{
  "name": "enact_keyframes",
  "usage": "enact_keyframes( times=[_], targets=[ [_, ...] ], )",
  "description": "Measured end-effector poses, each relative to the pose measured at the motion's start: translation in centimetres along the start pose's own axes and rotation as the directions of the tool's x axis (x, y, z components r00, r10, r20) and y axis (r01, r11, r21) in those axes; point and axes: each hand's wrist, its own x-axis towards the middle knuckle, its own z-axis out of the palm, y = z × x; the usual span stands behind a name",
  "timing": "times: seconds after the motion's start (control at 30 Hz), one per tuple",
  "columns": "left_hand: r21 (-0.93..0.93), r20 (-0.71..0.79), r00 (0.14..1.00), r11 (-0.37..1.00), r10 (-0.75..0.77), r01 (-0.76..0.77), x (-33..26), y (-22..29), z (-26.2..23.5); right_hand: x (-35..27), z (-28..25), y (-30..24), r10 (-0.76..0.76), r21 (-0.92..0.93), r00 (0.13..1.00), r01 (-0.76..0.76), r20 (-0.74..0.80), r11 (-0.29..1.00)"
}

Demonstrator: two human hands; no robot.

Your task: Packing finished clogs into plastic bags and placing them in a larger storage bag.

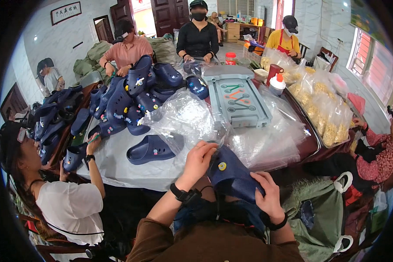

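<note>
In front of my body, I hold a navy foam clog (233, 174) with a round yellow charm on its upper. My left hand (199, 159) is closed at its upper left end, fingers bent over the rim; the fingertips are partly hidden. Around the other end curls my right hand (268, 192), thumb on top. A crumpled clear plastic bag (183, 118) lies just beyond my left hand; I cannot tell whether those fingers also touch it. Left of that hand another navy clog (150, 150) rests on the table's white cover (113, 168).
A heap of navy clogs (122, 109) stands at the left. A grey plastic crate (216, 74) and flat clear bags (266, 146) lie beyond my hands. Rightward are a white bottle (277, 85) and a tray of filled bags (321, 109). Co-workers surround the table; one (70, 205) handles a clog.
</note>
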Motion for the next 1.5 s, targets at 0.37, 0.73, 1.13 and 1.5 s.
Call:
enact_keyframes(
  times=[0.37, 0.73, 1.13, 1.5],
  targets=[
    [-0.220, 0.094, 0.994, 0.973, -0.050, 0.070, 0.3, 1.5, -1.0, 1.9, 5.1, 1.8, -0.018, 0.124, 0.976, 0.045, -0.215, 0.991],
    [-0.126, 0.178, 0.980, 0.990, 0.089, -0.066, 0.1, 2.2, 1.9, 2.8, 6.9, 2.1, 0.186, -0.014, 0.978, -0.188, -0.098, 0.982],
    [-0.266, 0.471, 0.882, 0.948, -0.030, 0.175, -1.3, 0.0, 4.2, 3.8, 11.9, 3.3, 0.431, 0.354, 0.867, -0.333, -0.250, 0.874],
    [0.412, 0.004, 0.980, 0.892, 0.201, -0.184, -7.8, 3.5, 0.3, 5.7, 13.6, 3.1, 0.440, 0.287, 0.892, -0.397, -0.103, 0.872]
  ],
)
